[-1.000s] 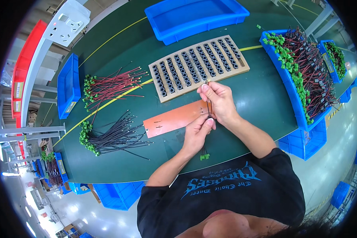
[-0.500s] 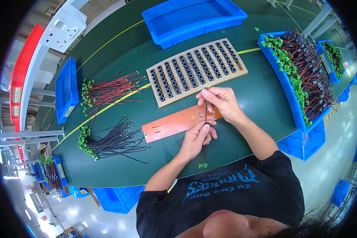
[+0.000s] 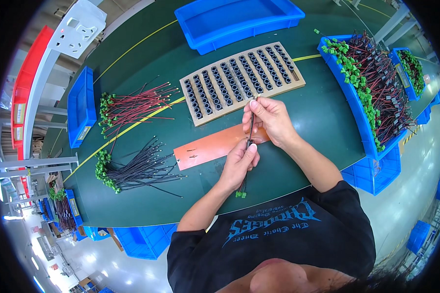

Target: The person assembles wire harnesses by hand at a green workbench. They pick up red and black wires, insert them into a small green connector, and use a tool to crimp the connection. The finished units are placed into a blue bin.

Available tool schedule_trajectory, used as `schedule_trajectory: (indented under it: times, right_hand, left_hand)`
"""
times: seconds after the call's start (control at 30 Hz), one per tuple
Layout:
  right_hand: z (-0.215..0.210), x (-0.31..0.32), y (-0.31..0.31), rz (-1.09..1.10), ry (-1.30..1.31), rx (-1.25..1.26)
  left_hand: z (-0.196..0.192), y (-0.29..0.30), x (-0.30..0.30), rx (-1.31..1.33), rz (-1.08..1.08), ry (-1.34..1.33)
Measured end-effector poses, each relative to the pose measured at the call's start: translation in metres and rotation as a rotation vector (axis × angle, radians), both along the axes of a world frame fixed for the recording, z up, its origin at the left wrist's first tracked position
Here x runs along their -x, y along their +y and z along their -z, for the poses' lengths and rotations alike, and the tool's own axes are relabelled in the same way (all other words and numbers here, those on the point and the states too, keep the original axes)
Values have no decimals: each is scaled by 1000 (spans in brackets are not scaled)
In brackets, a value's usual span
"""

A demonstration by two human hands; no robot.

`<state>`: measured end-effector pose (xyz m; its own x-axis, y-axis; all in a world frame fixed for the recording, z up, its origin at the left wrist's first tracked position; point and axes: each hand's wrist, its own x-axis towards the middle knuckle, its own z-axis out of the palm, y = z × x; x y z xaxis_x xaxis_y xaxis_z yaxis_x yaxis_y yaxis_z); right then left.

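A thin wire lead [image 3: 251,125] runs upright between my two hands, dark along its length. At its upper end, my right hand [image 3: 275,122] pinches it near the bare tips, close to the near edge of a wooden tray [image 3: 296,87]. Below, my left hand [image 3: 235,167] is closed around the lead, with a small black cylindrical piece [image 3: 250,143] showing at its thumb and forefinger. Under that hand hangs a green connector [image 3: 240,194] on the wires' lower end. An orange plate [image 3: 200,152] lies flat beneath the hands. Rows of black ring-shaped pieces fill the tray.
Left lie a bundle of red leads [image 3: 137,105] and one of black leads [image 3: 142,171], both with green connectors. A blue bin [image 3: 353,105] heaped with wired parts stands at right. Another blue bin [image 3: 244,36] sits at the back, a smaller one [image 3: 85,110] far left.
Both hands have shifted slightly up and left with the lead. The green connector has swung left and up toward my left hand. The view itself has tilted a little.
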<state>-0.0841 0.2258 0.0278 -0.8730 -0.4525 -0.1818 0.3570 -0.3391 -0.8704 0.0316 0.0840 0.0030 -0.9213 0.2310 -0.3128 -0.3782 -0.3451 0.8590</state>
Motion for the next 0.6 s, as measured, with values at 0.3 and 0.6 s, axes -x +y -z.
schedule_trajectory:
  times: [0.3, 0.6]
  right_hand:
    - [2, 2, 2, -72, 67, 20]
    - [3, 32, 24, 155, 68, -28]
  left_hand:
    - [6, -2, 1, -31, 18, 0]
    - [-16, 0, -14, 62, -6, 197]
